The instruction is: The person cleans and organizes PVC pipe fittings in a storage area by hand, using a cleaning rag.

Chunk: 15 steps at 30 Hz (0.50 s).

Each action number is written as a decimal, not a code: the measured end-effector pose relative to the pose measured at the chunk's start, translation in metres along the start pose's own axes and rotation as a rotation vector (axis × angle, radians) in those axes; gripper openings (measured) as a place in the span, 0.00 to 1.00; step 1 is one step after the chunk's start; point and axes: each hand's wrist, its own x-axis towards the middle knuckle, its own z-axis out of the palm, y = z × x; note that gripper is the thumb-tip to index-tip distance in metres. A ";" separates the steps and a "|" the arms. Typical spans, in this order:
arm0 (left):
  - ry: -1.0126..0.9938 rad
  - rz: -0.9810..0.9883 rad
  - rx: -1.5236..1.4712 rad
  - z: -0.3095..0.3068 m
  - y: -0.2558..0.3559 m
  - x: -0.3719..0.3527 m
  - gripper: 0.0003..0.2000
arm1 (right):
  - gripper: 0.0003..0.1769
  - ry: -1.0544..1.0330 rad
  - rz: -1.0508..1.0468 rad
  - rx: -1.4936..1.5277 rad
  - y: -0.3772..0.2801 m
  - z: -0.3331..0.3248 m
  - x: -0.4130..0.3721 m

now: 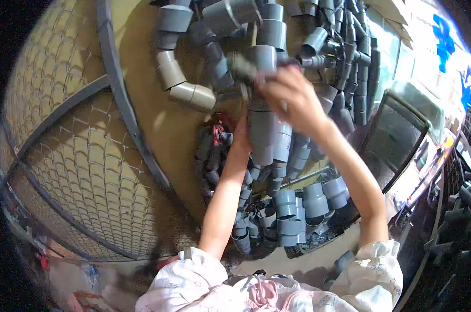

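A hanging column of grey plastic pipe fittings is in front of me at the middle of the view. My left hand is closed against its left side, with the fingers mostly hidden behind the fittings. Across the upper part of the column reaches my right hand, blurred by motion, its fingers curled together. Beside those fingers is a smeared grey-green object whose kind I cannot make out. More fittings hang close by, among them a beige elbow piece to the left.
A wire-mesh panel with a grey metal frame stands on the left. Strings of dark fittings hang at the upper right. Below my hands are several wide grey couplings. A dark framed panel leans on the right.
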 end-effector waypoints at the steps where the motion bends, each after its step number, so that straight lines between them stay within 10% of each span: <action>1: 0.052 0.049 -0.003 -0.001 -0.003 -0.001 0.27 | 0.18 -0.146 -0.025 0.036 -0.009 0.009 -0.023; 8: 0.379 0.106 0.161 -0.066 -0.027 0.006 0.25 | 0.14 -0.248 -0.435 -0.083 -0.025 0.022 -0.050; 15: 0.254 0.011 -0.018 -0.004 -0.015 0.007 0.27 | 0.14 0.105 0.049 -0.095 0.040 0.003 0.035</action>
